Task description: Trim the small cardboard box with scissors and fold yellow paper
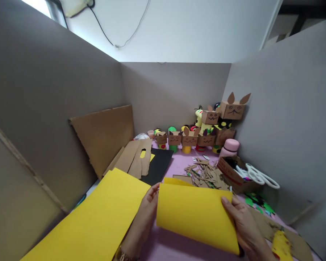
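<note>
A yellow foam or paper sheet, bent over on itself, is held above the table between my two hands. At its left edge my left hand pinches it, the fingertips partly behind the sheet. My right hand grips the other end, thumb on the front and fingers behind. A small white tip shows above the sheet by the right hand; I cannot make out what it belongs to. Another large yellow sheet lies flat to the left, beside my left forearm.
Cardboard pieces and a black sheet lie beyond. Several cardboard animal heads stand along the back. Cardboard scraps, a box with white-handled scissors, a pink bottle and a yellow glue bottle are rightward.
</note>
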The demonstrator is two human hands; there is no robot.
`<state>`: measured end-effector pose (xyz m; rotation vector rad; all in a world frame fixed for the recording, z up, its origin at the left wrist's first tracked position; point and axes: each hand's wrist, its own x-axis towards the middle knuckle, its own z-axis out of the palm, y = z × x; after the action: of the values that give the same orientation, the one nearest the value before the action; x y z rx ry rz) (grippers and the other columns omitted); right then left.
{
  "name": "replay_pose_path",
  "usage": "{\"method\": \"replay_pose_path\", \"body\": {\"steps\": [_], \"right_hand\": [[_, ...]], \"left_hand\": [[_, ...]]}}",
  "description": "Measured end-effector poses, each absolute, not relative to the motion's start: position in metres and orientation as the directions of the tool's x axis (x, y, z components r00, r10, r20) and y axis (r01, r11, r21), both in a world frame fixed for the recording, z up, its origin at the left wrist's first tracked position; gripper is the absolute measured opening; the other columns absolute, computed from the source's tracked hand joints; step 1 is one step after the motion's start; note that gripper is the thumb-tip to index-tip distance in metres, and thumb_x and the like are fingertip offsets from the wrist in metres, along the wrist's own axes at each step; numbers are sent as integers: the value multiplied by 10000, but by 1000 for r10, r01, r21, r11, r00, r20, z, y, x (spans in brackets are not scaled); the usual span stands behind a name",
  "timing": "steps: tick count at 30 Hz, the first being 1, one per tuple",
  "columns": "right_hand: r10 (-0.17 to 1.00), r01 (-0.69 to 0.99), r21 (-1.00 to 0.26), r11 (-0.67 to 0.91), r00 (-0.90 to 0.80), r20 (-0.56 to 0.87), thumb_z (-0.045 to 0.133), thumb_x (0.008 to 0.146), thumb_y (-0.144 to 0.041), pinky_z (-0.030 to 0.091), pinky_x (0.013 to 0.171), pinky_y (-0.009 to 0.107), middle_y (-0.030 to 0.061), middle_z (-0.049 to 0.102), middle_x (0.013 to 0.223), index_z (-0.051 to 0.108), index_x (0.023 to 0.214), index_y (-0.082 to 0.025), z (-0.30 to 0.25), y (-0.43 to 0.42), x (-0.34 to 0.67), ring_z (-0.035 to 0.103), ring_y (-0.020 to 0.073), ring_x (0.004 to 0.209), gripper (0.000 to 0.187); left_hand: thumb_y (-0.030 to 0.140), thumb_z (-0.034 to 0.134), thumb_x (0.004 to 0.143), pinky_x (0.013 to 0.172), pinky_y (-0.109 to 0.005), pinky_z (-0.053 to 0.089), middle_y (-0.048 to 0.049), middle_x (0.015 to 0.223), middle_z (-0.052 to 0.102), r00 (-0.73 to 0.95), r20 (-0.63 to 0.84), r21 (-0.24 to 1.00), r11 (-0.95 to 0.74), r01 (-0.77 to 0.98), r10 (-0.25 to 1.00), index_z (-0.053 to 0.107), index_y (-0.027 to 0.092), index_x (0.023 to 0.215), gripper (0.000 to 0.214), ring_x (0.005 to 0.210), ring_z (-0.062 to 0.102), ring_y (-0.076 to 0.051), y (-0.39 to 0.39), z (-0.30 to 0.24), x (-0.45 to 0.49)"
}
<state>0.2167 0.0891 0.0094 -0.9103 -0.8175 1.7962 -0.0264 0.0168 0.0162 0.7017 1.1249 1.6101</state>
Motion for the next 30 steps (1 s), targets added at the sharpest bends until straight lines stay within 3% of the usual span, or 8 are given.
{"method": "replay_pose_path", "body": {"steps": [8, 16, 20, 25, 30], "right_hand": [[925, -405, -845, -348, -292, -241, 810, 613, -403, 568, 649, 397, 81, 758, 782, 711, 947, -186, 1, 90, 215, 713, 301, 729, 410], [939, -344, -888, -305, -262, -222, 808, 605, -430, 571, 616, 365, 81, 758, 829, 706, 978, -181, -2, 90, 215, 710, 299, 745, 460], [941, -344, -887, -309, -244, -234, 802, 613, -426, 570, 609, 357, 63, 759, 822, 685, 1022, -188, -5, 91, 216, 710, 294, 750, 487], [953, -323, -907, -268, -225, -202, 800, 612, -431, 571, 613, 354, 77, 756, 869, 678, 1047, -175, -6, 91, 215, 705, 304, 792, 519], [951, -342, -900, -270, -238, -196, 790, 641, -418, 574, 640, 346, 66, 757, 858, 703, 973, -184, -4, 89, 213, 707, 284, 791, 416]], "left_hand": [[438, 752, 643, 602, -260, 480, -64, 757, 733, -418, -117, 926, -53, -373, 901, 672, 141, 861, 376, 686, 678, -205, 18, 7, -24], [434, 687, 719, 638, -260, 477, -58, 823, 723, -426, -84, 932, -80, -354, 901, 665, 159, 932, 349, 730, 666, -193, 16, 6, -22], [502, 621, 758, 677, -252, 473, -68, 876, 717, -438, -47, 951, -95, -295, 898, 667, 161, 853, 357, 825, 646, -203, 12, 12, -20], [471, 747, 619, 628, -271, 477, -38, 720, 698, -419, -73, 943, -75, -325, 905, 642, 159, 793, 372, 662, 638, -193, 12, 16, -16], [400, 748, 639, 601, -223, 450, 8, 651, 666, -463, -77, 940, -91, -329, 883, 632, 165, 709, 271, 614, 596, -139, 14, 14, -15]]}}
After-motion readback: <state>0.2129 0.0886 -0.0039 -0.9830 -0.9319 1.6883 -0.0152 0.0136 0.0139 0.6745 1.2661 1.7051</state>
